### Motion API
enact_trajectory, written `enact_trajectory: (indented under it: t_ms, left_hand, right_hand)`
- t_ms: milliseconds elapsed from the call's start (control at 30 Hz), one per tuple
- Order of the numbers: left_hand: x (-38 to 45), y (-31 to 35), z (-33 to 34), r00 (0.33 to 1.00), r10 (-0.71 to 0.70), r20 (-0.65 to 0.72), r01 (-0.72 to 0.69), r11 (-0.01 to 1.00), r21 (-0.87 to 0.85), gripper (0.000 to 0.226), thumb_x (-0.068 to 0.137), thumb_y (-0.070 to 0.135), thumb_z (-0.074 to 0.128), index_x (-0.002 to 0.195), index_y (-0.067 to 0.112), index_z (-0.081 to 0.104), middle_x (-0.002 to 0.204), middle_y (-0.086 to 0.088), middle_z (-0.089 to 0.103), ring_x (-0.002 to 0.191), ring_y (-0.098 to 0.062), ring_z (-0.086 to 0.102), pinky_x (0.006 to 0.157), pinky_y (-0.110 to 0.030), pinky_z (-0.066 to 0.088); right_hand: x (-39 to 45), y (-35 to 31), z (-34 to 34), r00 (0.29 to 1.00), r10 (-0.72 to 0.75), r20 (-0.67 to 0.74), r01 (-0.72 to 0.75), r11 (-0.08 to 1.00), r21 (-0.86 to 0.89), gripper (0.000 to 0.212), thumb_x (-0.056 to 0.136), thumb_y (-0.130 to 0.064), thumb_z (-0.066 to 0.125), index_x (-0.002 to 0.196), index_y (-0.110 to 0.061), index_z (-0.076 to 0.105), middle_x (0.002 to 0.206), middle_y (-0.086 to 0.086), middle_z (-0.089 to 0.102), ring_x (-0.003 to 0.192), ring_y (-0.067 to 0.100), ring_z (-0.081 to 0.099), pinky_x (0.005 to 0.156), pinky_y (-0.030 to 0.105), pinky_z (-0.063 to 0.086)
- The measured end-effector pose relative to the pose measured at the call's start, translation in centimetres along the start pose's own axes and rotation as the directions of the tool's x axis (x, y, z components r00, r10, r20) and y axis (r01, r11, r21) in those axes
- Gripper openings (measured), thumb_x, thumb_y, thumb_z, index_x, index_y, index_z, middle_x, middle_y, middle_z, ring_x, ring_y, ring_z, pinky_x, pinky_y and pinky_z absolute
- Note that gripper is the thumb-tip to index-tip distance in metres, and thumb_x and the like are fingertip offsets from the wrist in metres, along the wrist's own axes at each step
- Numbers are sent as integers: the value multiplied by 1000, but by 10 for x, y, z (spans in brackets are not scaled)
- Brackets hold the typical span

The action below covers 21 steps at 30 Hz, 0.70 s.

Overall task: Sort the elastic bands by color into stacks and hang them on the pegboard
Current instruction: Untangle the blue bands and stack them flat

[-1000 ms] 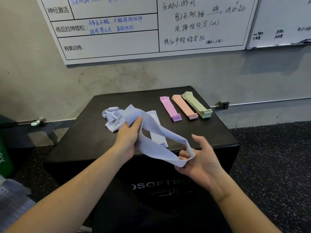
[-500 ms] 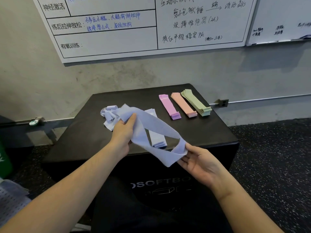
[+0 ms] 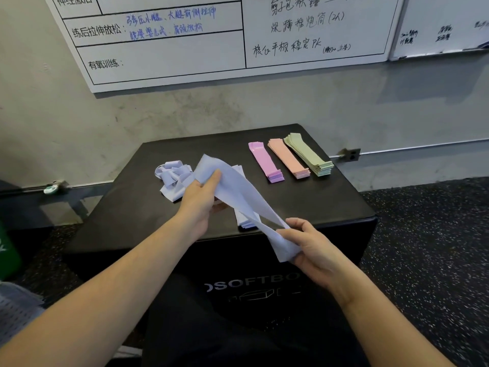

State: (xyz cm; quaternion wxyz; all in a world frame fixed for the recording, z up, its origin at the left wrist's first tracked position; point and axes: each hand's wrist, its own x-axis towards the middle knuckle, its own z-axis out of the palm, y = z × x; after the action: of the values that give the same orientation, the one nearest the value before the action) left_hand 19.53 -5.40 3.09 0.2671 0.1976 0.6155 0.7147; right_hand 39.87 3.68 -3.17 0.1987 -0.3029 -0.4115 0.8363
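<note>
Nearest the camera, the right hand [image 3: 307, 245] pinched the low end of a pale blue band [image 3: 238, 192], thumb on top, fingers curled beneath the fabric. From there the band ran up and away to the left, its long axis slanting across the front of the counter [image 3: 344, 207], to the left hand [image 3: 197, 201], which gripped the far end between thumb and fingers. The band hung clear of the counter, pulled flat and nearly straight between the two hands.

Directly under it, just behind the right hand, lay the blue stack [image 3: 244, 221], only partly seen past the band. Its length ran front to back, so my guess is the held band needed swinging a little to line up before it went down; the right hand was the nearer one to that stack.

Further back on the left sat a loose blue heap [image 3: 172, 177], unsorted. Across on the right, well apart, three neat stacks lay side by side: purple [image 3: 264, 161], pink [image 3: 288, 158], green [image 3: 308, 154]. No pegboard could be made out for certain.
</note>
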Motion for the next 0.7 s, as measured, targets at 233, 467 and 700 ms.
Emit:
enact_trajectory:
  t_ms: [233,467,700]
  left_hand:
    - [5,-10,5,995,-72,71,81,988,-131,10,105,27,57,100,22,64,81,5,74,72,-8,71,64,-26,56]
    - [12,-17,-13,1000,-11,12,10,994,109,24,102,37,59,121,24,67,105,6,74,105,-14,68,80,-32,56]
    - [21,-12,-7,994,-65,-86,62,998,-29,9,102,36,60,103,27,61,109,-1,71,106,-22,69,89,-42,58]
  right_hand:
    - [8,5,-7,983,-96,-156,47,956,-290,16,99,-25,61,102,-14,73,108,2,75,102,18,69,82,38,59]
    - [8,-3,-16,1000,-25,-16,24,999,-34,21,98,-8,60,113,-9,73,105,12,77,87,19,75,86,34,58]
    - [16,-2,-13,999,33,25,-32,999,-22,39,98,5,44,124,-21,56,104,12,71,76,25,69,60,36,58]
